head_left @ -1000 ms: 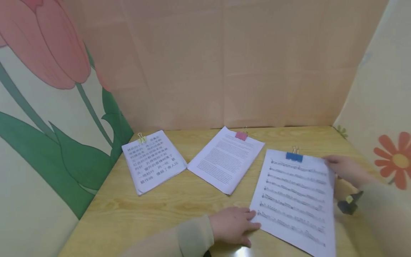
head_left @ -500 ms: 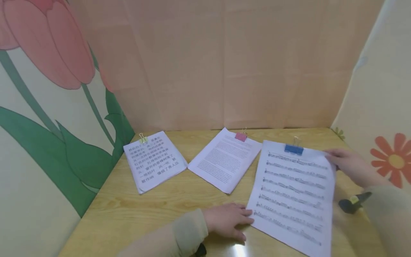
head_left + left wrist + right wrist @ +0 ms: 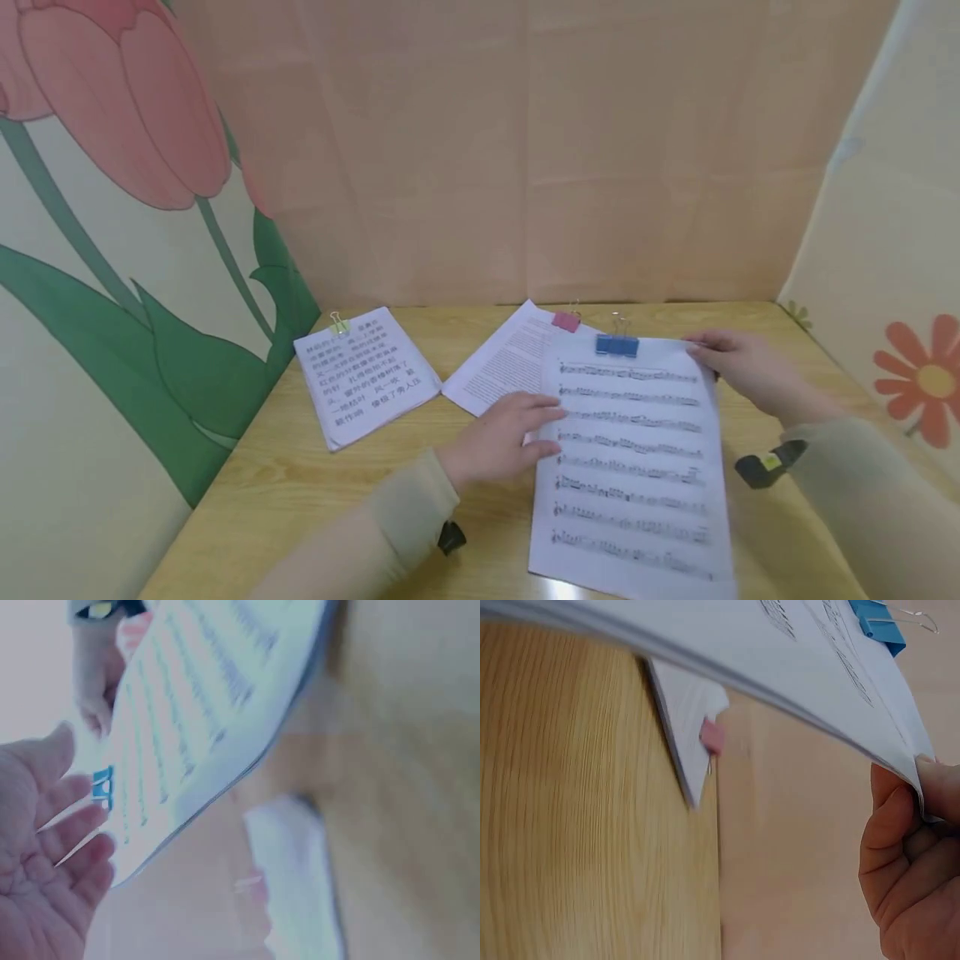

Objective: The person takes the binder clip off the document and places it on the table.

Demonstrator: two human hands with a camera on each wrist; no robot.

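A stack of sheet music (image 3: 630, 467) with a blue binder clip (image 3: 617, 345) along its top edge is held up off the table, as the right wrist view shows. My right hand (image 3: 757, 375) pinches its upper right corner, thumb on the printed face and fingers curled behind (image 3: 907, 862). At the left edge of the music is my left hand (image 3: 502, 437), fingers extended and slightly spread. In the left wrist view its palm (image 3: 45, 855) faces the sheets, fingertips close to the edge; I cannot tell if they touch.
Behind the music lies a printed text stack (image 3: 491, 367) with a pink binder clip (image 3: 566, 321), partly covered from view. Farther left is a stack with large characters (image 3: 367, 375) and a yellow clip (image 3: 340, 325). The wooden table (image 3: 300, 517) meets a back wall (image 3: 525, 167).
The sheet music has moved left and risen, and now overlaps the pink-clipped stack in view. My right hand travelled left with it; my left hand rose from its lower left corner to mid-edge.
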